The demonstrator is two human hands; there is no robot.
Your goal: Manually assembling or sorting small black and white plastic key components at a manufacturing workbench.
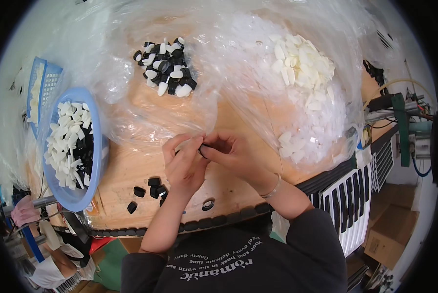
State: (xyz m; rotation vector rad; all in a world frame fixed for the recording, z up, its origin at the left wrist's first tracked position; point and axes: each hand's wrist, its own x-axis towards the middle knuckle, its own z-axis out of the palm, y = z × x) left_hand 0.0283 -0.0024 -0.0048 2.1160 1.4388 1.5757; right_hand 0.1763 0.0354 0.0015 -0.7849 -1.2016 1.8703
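My left hand (184, 166) and my right hand (232, 155) meet over the middle of the wooden table. Their fingertips are pinched together around a small black piece (202, 150), mostly hidden by the fingers. Left of my left wrist lie several loose black pieces (154, 181). By the front edge, to the right of that wrist, there is a small black ring-like piece (208, 204) with a pale centre. Beyond my hands sits a heap of black pieces with white oval tabs (167, 66).
A blue basin (99, 166) at the left holds white and black pieces. Behind it leans a blue basket (53, 78). Clear plastic sheeting (145, 127) covers much of the table, with cream oval pieces (304, 61) at right. Black pieces line the front edge (219, 220); a white rack (348, 210) stands right.
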